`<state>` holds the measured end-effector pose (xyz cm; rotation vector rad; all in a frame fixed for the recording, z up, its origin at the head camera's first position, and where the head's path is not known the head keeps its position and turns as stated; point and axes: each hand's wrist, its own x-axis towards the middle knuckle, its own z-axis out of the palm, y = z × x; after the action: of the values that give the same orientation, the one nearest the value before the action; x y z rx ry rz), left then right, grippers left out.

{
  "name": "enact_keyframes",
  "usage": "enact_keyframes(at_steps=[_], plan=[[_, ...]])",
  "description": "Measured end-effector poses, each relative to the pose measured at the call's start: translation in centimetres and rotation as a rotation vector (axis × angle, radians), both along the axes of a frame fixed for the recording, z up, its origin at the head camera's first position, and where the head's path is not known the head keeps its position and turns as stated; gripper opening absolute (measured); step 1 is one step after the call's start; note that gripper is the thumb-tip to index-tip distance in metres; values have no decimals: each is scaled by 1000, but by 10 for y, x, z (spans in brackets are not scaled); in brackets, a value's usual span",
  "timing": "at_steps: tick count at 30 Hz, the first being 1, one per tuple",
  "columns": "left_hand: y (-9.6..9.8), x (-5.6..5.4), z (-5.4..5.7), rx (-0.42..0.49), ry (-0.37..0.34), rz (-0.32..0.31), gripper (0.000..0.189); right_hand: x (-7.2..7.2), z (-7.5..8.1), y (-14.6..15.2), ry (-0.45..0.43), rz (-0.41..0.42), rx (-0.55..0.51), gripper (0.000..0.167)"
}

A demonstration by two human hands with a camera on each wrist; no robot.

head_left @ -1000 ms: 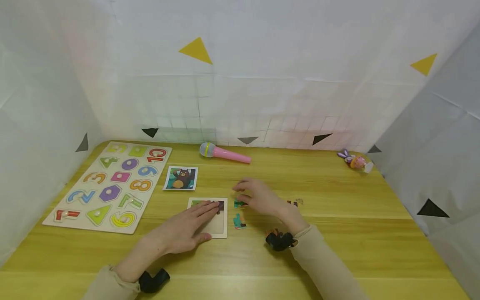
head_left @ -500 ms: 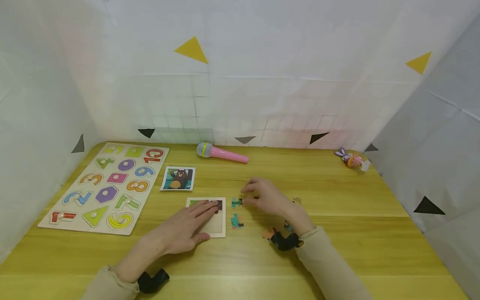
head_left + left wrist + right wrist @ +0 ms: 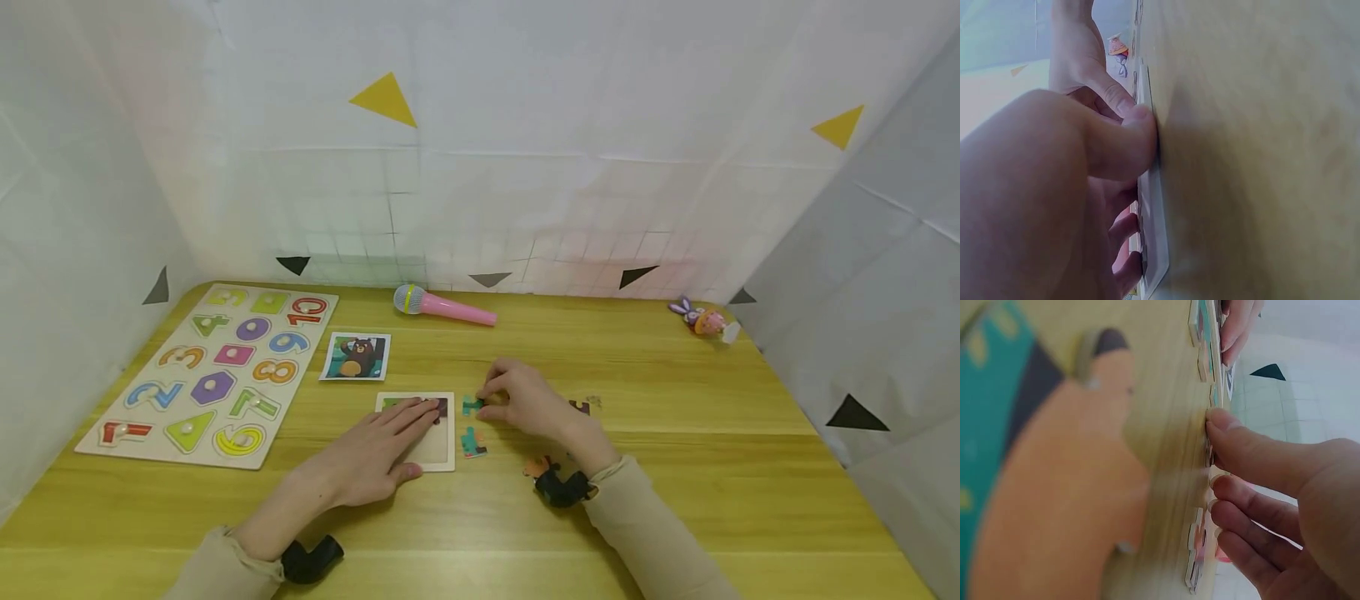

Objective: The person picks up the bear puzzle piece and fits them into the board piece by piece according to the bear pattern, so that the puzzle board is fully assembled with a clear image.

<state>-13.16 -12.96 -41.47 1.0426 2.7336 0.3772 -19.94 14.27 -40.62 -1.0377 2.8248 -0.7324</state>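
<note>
My left hand [image 3: 375, 454] lies with straight fingers across the small wooden puzzle tray [image 3: 449, 450], covering part of it; its thumb rests at the tray's near edge. Green and dark brown pieces show inside, beyond the fingertips. Right of the tray, my right hand [image 3: 528, 404] pinches the right side of a teal puzzle piece [image 3: 469, 406] at table level, between thumb and index finger. Closer to me lies a teal and orange puzzle piece [image 3: 473, 442]. An orange puzzle piece [image 3: 1060, 487] looms large in the right wrist view.
A bear picture card [image 3: 356, 357] lies behind the tray. On the left is a number and shape board [image 3: 225, 375]. A pink toy microphone [image 3: 450, 308] and a rabbit figure [image 3: 705, 319] lie farther back. Dark brown pieces [image 3: 579, 407] lie beyond the right wrist.
My right hand first drew right, away from the teal piece, then came back left, and its thumb and index finger closed on it. The left hand has stayed on the tray.
</note>
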Motion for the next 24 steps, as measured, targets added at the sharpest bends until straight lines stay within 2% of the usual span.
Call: enact_keyframes(at_steps=[20,24], plan=[[-2,-3,0,39,10,-17,69,2,1,-1,5,9,28,18],[-3,-3,-1,57,27,-39,68,4,2,-2,2,5,31,18]])
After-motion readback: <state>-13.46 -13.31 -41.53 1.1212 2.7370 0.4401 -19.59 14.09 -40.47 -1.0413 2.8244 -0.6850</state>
